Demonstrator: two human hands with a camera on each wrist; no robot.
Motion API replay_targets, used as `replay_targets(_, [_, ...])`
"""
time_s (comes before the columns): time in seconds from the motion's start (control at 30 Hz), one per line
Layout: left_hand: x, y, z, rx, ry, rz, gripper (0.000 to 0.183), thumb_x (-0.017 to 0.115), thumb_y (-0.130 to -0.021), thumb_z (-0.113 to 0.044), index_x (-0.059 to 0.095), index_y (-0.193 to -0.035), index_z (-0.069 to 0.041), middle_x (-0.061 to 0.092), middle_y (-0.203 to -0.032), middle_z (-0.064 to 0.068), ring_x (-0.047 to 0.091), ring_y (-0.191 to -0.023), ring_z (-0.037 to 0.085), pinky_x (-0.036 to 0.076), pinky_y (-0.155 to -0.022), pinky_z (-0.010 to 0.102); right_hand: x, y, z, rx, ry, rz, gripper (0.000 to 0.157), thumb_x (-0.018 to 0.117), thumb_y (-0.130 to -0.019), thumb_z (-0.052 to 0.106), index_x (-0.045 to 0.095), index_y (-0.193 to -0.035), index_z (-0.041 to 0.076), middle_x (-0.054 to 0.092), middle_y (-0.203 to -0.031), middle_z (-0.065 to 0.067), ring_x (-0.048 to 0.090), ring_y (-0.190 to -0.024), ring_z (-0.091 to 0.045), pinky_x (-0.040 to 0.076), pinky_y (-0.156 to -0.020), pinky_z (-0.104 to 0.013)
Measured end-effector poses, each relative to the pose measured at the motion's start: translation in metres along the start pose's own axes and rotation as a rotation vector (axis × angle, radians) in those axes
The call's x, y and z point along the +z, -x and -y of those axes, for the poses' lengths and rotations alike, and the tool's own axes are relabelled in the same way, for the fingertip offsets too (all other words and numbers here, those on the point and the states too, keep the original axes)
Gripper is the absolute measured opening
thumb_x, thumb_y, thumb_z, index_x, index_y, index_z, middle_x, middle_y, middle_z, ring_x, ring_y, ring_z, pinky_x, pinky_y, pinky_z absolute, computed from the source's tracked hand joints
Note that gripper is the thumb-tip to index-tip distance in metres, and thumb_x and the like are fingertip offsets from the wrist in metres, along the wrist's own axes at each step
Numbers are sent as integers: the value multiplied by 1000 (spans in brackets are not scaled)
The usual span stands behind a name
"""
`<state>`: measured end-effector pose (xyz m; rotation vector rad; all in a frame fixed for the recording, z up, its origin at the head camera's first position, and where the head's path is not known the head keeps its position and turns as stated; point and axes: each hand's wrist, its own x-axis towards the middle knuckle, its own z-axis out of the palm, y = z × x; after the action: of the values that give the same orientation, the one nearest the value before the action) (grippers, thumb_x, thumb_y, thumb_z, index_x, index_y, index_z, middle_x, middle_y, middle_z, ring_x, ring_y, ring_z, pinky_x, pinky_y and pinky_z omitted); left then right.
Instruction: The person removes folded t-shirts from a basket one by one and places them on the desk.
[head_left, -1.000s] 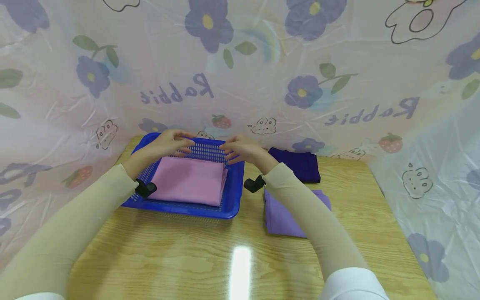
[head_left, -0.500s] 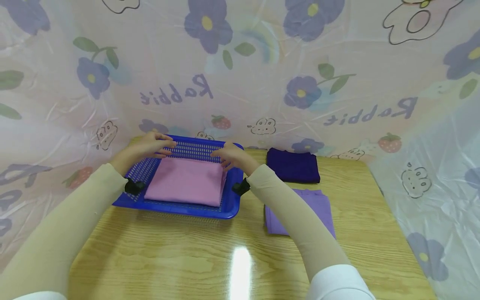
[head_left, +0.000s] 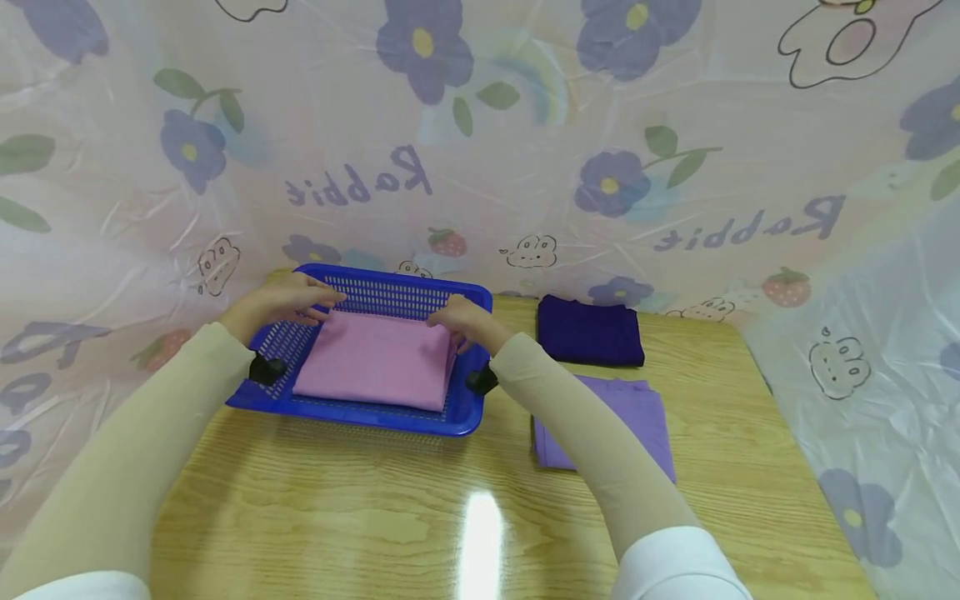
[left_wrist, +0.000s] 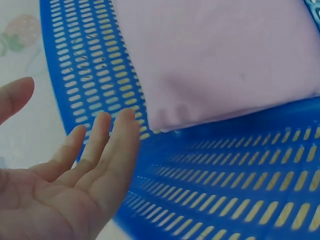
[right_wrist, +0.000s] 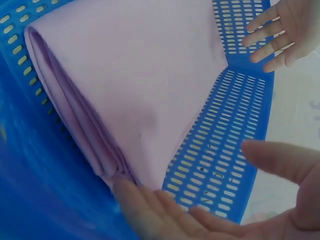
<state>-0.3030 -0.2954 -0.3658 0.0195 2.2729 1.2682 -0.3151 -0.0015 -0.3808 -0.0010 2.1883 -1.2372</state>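
Blue basket (head_left: 375, 419) holding 1 folded pink cloth (head_left: 378, 358); left hand (head_left: 283, 300) and right hand (head_left: 471, 320), fingers spread, near the basket's far-left and far-right corners; dark purple cloth (head_left: 590, 332) and lilac cloth (head_left: 630, 417) to its right.

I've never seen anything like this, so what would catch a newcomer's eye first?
Likely the blue basket at the far left of the table, with a pink cloth inside and the left hand and right hand at the cloth's far corners. To the basket's right lie a dark purple cloth and, nearer, a lilac cloth. A flowery sheet fills the background.
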Motion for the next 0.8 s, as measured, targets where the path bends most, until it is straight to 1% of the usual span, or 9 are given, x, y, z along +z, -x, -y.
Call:
replay_targets(0.07, [-2,-3,4,-19,-29,37,70,49,-106,-32,22,-150,15,29,-150,37,40,-134,49,37,-108,56,3,0,0,18,18,-29,66,64,-96,15,29,-150,-1,44,-138,-27,50,-123,-50,49,-95,-60])
replay_targets(0.13, [-2,-4,7,-44,-48,64,71,47,-106,-32,20,-150,15,26,-150,39,38,-134,52,36,-109,58,5,-1,-1,28,47,-49,60,63,-97,15,34,-147,0,45,-134,-24,51,-122,-48,49,-93,-60])
replay_targets(0.23, [-2,-6,9,-96,-51,74,71,46,-106,-33,17,-152,14,22,-151,41,37,-133,54,35,-109,58,9,-3,-2,24,104,-58,56,61,-97,17,37,-144,-1,44,-131,-20,50,-122,-45,50,-91,-61])
replay_targets(0.33, [-1,-6,10,-137,-51,63,77,45,-106,-30,3,-152,15,19,-150,43,35,-132,57,35,-109,59,13,-6,-3,10,145,-59,58,60,-98,16,36,-148,-2,43,-137,-20,49,-125,-45,51,-88,-62])
replay_targets(0.4, [0,-7,10,-155,-52,59,85,47,-105,-30,-10,-150,16,19,-149,44,35,-130,59,35,-108,60,14,-8,-4,12,165,-65,61,59,-98,16,33,-150,-2,41,-143,-21,48,-126,-45,52,-87,-63])
replay_targets(0.47, [1,-7,12,-165,-58,68,92,48,-105,-29,-22,-145,16,18,-148,46,33,-130,62,35,-107,62,16,-8,-5,25,174,-64,62,58,-98,16,31,-151,-1,39,-148,-20,46,-128,-45,50,-88,-65])
replay_targets(0.53, [3,-8,14,-176,-54,84,95,48,-104,-29,-27,-142,16,17,-146,48,31,-129,65,35,-107,63,18,-9,-6,42,187,-59,62,57,-98,16,31,-151,-1,37,-150,-19,45,-130,-45,49,-90,-65])
replay_targets(0.67, [7,-9,19,-195,-35,111,97,46,-105,-28,-33,-139,15,12,-145,52,25,-129,69,33,-106,65,21,-11,-7,57,187,-50,63,56,-99,17,28,-153,1,33,-153,-18,42,-133,-45,47,-92,-67])
replay_targets(0.8, [9,-10,23,-212,8,114,95,45,-105,-26,-35,-139,13,6,-146,52,19,-129,71,28,-107,68,23,-12,-8,48,163,-56,61,55,-99,15,30,-153,1,34,-154,-18,40,-134,-45,46,-90,-69])
